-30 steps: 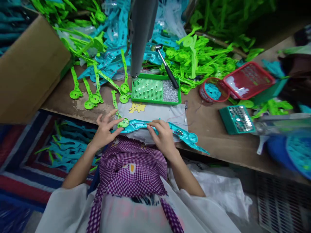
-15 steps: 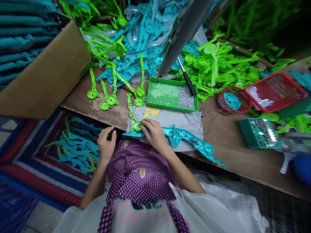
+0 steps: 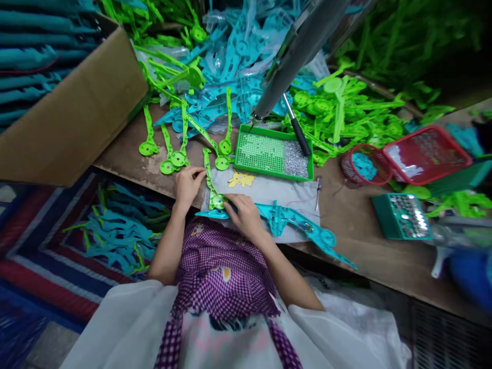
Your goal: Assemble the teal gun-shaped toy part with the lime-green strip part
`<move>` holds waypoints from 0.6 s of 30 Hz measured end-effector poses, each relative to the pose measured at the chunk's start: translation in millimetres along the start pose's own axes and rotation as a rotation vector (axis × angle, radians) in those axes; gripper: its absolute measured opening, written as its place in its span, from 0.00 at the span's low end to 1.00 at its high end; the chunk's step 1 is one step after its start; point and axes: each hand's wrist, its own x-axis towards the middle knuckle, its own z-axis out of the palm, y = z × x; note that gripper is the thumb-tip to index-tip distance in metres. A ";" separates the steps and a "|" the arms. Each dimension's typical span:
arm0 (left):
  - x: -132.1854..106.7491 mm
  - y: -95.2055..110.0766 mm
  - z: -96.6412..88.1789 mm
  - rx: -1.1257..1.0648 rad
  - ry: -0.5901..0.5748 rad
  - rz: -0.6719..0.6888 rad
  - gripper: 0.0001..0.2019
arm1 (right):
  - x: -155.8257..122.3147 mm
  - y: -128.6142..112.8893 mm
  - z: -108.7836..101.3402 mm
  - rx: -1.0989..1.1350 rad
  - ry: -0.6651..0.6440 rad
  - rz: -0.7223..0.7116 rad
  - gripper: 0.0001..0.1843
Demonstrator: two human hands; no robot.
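My left hand (image 3: 187,185) pinches the stem of a bright green plastic arm (image 3: 210,179) that lies over the grey cloth (image 3: 269,192) at the table's near edge. My right hand (image 3: 245,215) presses down on the left end of a long teal plastic part (image 3: 292,225) lying across the cloth, where the green arm's round end meets it. A small screwdriver (image 3: 317,192) rests on the cloth's right side.
A green tray (image 3: 272,159) of small metal screws sits behind the cloth, a hammer (image 3: 298,130) and grey pole (image 3: 295,56) above it. Loose green arms (image 3: 169,148) lie left; heaps of green and teal parts fill the back. Cardboard box (image 3: 73,113) left, red baskets (image 3: 423,154) right.
My left hand dropped below the table edge, then came back up and took hold of the green arm. My right hand slid left along the teal part. The view shifted left.
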 end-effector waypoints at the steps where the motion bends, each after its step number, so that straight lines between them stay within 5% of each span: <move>1: -1.0 -1.1 1.7 -0.004 0.008 0.018 0.06 | 0.0 0.8 0.6 -0.001 0.009 -0.012 0.19; 13: 8.8 -3.4 3.7 0.053 -0.042 0.045 0.06 | 1.4 5.0 0.8 0.007 0.019 -0.060 0.18; 18: -2.7 -6.0 3.8 0.230 -0.087 0.266 0.12 | 2.5 6.0 -0.6 0.018 0.017 -0.068 0.18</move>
